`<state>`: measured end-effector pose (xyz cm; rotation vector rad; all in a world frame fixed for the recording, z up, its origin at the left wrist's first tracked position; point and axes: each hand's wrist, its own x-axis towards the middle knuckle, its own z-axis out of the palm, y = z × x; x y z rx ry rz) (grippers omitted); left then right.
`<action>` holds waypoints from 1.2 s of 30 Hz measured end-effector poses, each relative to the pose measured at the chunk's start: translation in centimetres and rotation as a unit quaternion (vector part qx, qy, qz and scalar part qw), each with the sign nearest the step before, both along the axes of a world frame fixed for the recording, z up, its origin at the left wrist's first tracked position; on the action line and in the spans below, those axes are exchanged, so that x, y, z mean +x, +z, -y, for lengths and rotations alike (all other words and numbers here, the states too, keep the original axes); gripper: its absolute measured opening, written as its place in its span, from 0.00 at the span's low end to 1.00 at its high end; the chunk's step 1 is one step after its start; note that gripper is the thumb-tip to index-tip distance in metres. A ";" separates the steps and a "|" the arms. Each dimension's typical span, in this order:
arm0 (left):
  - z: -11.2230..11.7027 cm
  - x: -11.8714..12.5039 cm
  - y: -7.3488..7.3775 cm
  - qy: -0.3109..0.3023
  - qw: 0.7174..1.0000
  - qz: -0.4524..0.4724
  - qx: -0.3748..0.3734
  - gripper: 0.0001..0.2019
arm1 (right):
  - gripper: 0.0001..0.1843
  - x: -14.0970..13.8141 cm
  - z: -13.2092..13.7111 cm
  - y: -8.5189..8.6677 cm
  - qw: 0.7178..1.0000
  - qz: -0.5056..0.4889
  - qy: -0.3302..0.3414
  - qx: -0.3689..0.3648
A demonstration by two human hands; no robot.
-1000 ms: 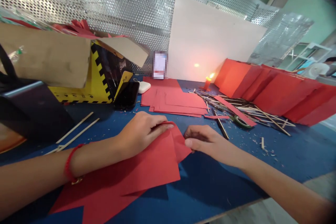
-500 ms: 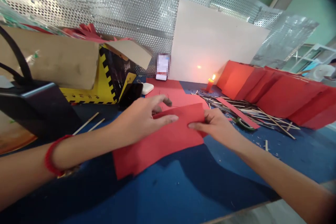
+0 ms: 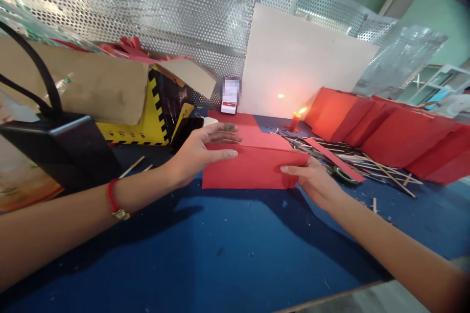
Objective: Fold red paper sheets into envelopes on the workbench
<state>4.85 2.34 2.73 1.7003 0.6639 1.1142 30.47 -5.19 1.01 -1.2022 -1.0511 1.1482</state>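
A folded red paper sheet (image 3: pixel 253 168) lies over the near edge of a stack of red sheets (image 3: pixel 257 139) on the blue table (image 3: pixel 220 244). My left hand (image 3: pixel 201 154) rests at the sheet's left end with fingers stretched flat across it. My right hand (image 3: pixel 312 181) holds the sheet's right end, thumb on top and fingers underneath. A red cord bracelet is on my left wrist.
A cardboard box with a yellow-black box (image 3: pixel 147 117) and a black phone (image 3: pixel 187 129) stand at left, a black bag (image 3: pixel 55 151) nearer. A lit candle (image 3: pixel 295 120), loose sticks (image 3: pixel 348 156), a tape roll (image 3: pixel 341 173) and red paper leaning (image 3: pixel 385 132) at right. White board behind.
Both hands carried the red sheet away from me, from the near table to the stack. The sheet went from loosely bent to flat and folded. My left fingers spread out.
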 end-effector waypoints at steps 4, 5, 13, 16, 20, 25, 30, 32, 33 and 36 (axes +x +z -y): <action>0.3 0.0 -0.6 -0.015 1.000 0.001 0.000 0.30 | 0.21 -0.2 0.3 0.0 1.000 -0.002 0.013 -0.010; 0.3 0.0 -0.5 -0.018 1.000 0.005 -0.005 0.31 | 0.22 -0.3 0.4 0.1 1.000 -0.007 0.012 -0.016; 0.4 0.1 -0.5 -0.040 0.995 0.037 -0.080 0.27 | 0.27 -0.9 1.1 1.0 0.999 -0.012 0.002 -0.032; 0.7 0.3 -0.2 -0.034 0.991 0.025 -0.124 0.19 | 0.25 -1.1 1.3 0.9 0.998 -0.014 0.020 -0.056; 0.7 0.2 0.4 -0.047 0.985 0.014 -0.166 0.13 | 0.24 -1.2 1.2 0.8 0.998 -0.025 0.010 -0.055; 0.8 -0.4 -0.2 -0.100 0.968 -0.023 -0.228 0.14 | 0.18 -1.3 1.0 1.0 0.998 0.000 0.053 -0.036; 1.7 -1.0 -1.7 -0.090 0.957 -0.016 -0.274 0.21 | 0.18 -1.4 0.9 0.7 0.998 0.003 0.046 -0.031; 2.0 -0.9 -2.1 -0.082 0.958 -0.013 -0.274 0.21 | 0.18 -1.6 0.9 0.5 0.998 -0.005 0.048 -0.034; 2.1 -0.9 -2.2 -0.076 0.959 -0.009 -0.273 0.22 | 0.19 -1.7 0.9 0.4 0.998 -0.009 0.046 -0.034; 2.5 -0.7 -2.3 -0.040 0.962 0.000 -0.269 0.25 | 0.20 -1.9 0.9 0.1 0.998 -0.018 0.045 -0.032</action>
